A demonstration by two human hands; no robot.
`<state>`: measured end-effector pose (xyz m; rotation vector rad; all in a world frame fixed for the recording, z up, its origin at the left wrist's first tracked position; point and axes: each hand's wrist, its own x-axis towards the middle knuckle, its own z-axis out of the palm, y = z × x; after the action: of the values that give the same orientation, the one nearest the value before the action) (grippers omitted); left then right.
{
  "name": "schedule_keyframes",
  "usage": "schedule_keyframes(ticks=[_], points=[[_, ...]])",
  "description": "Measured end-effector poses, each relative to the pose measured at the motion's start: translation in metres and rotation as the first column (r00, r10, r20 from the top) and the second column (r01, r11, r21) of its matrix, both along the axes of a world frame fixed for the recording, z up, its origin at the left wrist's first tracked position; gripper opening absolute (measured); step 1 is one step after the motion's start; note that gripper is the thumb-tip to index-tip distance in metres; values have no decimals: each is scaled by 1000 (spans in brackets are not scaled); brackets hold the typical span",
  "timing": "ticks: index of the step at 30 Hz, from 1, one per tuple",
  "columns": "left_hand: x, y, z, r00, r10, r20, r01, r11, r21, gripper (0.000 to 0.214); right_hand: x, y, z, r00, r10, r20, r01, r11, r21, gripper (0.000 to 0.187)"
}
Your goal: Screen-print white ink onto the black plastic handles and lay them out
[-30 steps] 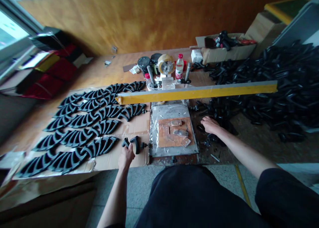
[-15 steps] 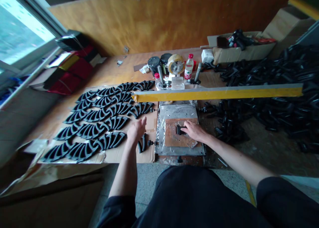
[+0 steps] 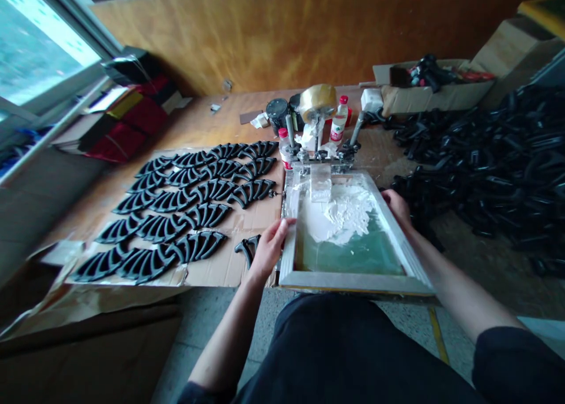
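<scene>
A screen printing frame (image 3: 289, 257) lies lowered over the metal base in front of me. White ink (image 3: 353, 215) is heaped on its green mesh (image 3: 348, 258). My left hand (image 3: 270, 246) is closed at the frame's left edge, thumb against the rim. At the right edge my right hand (image 3: 397, 207) is closed on the rim, its fingertips partly hidden. A clear block (image 3: 321, 183), held by the clamp, hangs over the upper mesh. The black part on the base is hidden under the frame. Close to my left hand, small black curved parts (image 3: 247, 249) lie on cardboard.
Rows of black curved parts (image 3: 148, 262) cover the cardboard sheet on the left. A large heap of black parts (image 3: 485, 156) fills the right. Behind the frame stand a roll of tape (image 3: 318, 101), a red-capped bottle (image 3: 339, 121) and dark tubs (image 3: 276, 115).
The frame, raised before, has swung down over the base and covers the black part. My right hand has left that part for the frame's right edge; my left hand has moved right to its left edge.
</scene>
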<state>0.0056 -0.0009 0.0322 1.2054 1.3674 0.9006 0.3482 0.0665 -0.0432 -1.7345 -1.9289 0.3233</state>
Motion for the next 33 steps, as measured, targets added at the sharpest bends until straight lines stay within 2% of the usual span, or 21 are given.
schedule_keyframes(ticks=[2, 3, 6, 7, 10, 12, 13, 14, 17, 18, 19, 21, 24, 25, 28, 30, 31, 33], points=[[-2, -11, -34, 999, -23, -41, 20, 998, -62, 56, -4, 15, 13, 996, -87, -31, 89, 994, 69, 30], [-2, -13, -49, 997, -25, -75, 19, 997, -74, 61, -16, 21, 21, 997, -69, -34, 72, 990, 121, 32], [0, -11, -80, 974, -18, -226, 2, 997, -72, 66, -73, 34, 42, 989, 136, 59, -146, 962, 232, 60], [0, -9, -85, 962, -28, -271, 9, 997, -72, 64, -92, 35, 47, 974, 197, 115, -218, 952, 213, 59], [-3, -4, -91, 927, -85, -364, 59, 995, -82, 61, -127, 27, 49, 922, 313, 230, -327, 945, 28, 24], [-5, -3, -91, 909, -112, -400, 82, 993, -90, 60, -128, 12, 42, 885, 384, 264, -386, 921, -48, 7], [-6, -3, -91, 904, -116, -412, 85, 992, -92, 60, -123, 2, 38, 855, 440, 276, -443, 895, -55, 4], [-6, -4, -91, 900, -116, -419, 84, 992, -92, 60, -116, -9, 35, 813, 507, 285, -516, 855, -49, 8], [-5, -5, -90, 899, -115, -423, 83, 992, -94, 60, -95, -33, 33, 636, 710, 303, -734, 678, -48, 19], [-4, -5, -89, 898, -114, -424, 82, 992, -95, 61, -90, -36, 35, 590, 751, 296, -773, 631, -61, 20], [-4, -5, -88, 898, -115, -425, 82, 992, -95, 61, -87, -36, 39, 568, 774, 280, -790, 608, -78, 19], [-4, -5, -85, 899, -110, -424, 77, 993, -93, 61, -87, -32, 44, 594, 769, 234, -772, 627, -102, 14], [-4, -6, -81, 915, -95, -392, 68, 994, -83, 60, -94, -29, 40, 715, 664, 219, -675, 737, -32, 14], [-5, -7, -80, 922, -89, -378, 63, 995, -80, 61, -96, -32, 36, 736, 634, 239, -656, 755, 15, 17], [-5, -8, -80, 936, -70, -346, 48, 996, -72, 61, -94, -50, 21, 721, 633, 282, -680, 724, 116, 27], [-4, -9, -81, 942, -59, -331, 37, 997, -74, 61, -91, -57, 19, 703, 668, 244, -704, 703, 106, 26], [-4, -9, -81, 944, -57, -324, 34, 996, -77, 60, -91, -55, 22, 711, 671, 210, -697, 712, 86, 23], [-5, -8, -78, 949, -69, -307, 44, 995, -87, 60, -97, -41, 34, 776, 613, 148, -625, 778, 55, 17]])
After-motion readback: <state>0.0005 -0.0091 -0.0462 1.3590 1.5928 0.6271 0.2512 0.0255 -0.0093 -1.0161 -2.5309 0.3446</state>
